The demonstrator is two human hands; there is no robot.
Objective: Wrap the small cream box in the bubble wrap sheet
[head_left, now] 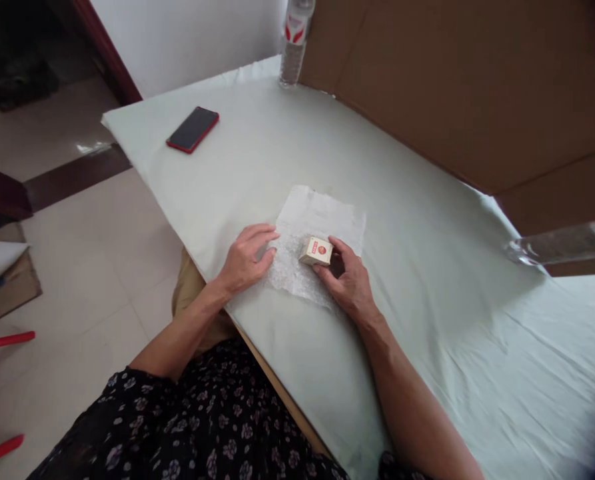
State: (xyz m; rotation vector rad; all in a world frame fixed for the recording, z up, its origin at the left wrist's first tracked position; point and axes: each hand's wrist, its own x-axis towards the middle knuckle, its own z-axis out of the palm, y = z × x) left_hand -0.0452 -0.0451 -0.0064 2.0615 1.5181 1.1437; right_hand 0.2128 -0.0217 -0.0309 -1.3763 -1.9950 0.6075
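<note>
A small cream box with red print sits on a sheet of bubble wrap spread over the table. My right hand grips the box from its right side, thumb at the near edge and fingers at the far edge. At the left border of the bubble wrap rests my left hand, its fingers apart and nothing held in them. The fingertips reach the wrap's edge; whether they press on it I cannot tell.
A phone in a red case lies toward the table's far left. One plastic bottle stands by the brown cardboard panel; another bottle lies at the right. The light green cloth covers the table.
</note>
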